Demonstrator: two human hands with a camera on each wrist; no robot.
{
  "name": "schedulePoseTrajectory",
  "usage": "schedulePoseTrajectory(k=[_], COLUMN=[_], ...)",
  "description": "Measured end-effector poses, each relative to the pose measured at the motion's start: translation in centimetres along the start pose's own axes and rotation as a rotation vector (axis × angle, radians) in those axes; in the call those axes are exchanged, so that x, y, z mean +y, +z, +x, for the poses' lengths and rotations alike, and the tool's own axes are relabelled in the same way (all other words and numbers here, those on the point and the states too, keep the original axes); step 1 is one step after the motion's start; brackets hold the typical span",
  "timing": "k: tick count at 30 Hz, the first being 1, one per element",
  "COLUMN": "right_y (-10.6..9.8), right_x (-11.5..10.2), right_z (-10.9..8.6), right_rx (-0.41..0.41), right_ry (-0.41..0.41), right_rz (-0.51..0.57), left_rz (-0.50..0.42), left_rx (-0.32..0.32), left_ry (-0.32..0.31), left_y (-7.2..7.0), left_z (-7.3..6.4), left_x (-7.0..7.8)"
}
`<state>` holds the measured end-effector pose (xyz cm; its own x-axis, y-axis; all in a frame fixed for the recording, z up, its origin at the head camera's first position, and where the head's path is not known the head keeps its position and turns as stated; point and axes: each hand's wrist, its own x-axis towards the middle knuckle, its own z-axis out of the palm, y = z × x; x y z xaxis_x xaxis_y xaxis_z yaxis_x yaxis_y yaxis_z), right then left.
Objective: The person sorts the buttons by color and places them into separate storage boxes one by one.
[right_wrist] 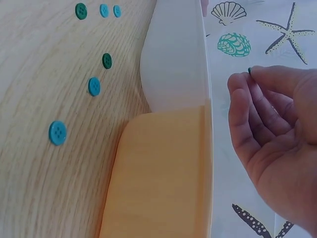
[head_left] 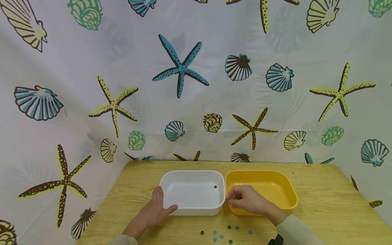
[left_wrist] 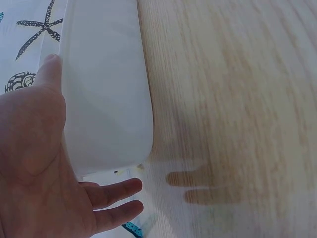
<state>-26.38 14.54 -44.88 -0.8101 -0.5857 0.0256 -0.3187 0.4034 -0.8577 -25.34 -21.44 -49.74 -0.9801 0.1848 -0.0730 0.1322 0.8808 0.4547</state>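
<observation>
My right hand [head_left: 248, 200] hovers over the left end of the yellow plastic bin [head_left: 292, 194]. Thumb and fingertips pinch a small green button [right_wrist: 249, 71], seen edge-on in the right wrist view. At the left end of the white plastic bin [head_left: 202, 211], my left hand [head_left: 154, 208] rests against it, thumb by the near rim and fingers stretched along the side. One dark green button [head_left: 215, 186] lies inside the white bin.
Several loose buttons lie on the wooden table [head_left: 324, 204] in front of the bins, among them a blue button [right_wrist: 57, 133] and a green button [right_wrist: 107, 61]. The two bins stand side by side. A curtain [head_left: 208, 98] printed with shells and starfish surrounds the table.
</observation>
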Motion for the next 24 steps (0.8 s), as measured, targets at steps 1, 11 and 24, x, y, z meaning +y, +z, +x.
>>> schedulePoseTrajectory(k=[1, 11, 24], right_y=[0.0, 0.7, 1.5], right_x=[0.0, 0.3, 0.1], right_z=[0.1, 1.4, 3.4], right_rx=[0.004, 0.038, 0.084], right_ry=[0.000, 0.000, 0.017], right_rz=[0.004, -0.023, -0.075], left_rz=[0.000, -0.003, -0.008], left_rx=[-0.002, -0.014, 0.009], left_ry=[0.000, -0.010, 0.010], left_y=[0.0, -0.1, 0.3], left_z=[0.0, 0.0, 0.1], left_x=[0.0, 0.0, -0.2])
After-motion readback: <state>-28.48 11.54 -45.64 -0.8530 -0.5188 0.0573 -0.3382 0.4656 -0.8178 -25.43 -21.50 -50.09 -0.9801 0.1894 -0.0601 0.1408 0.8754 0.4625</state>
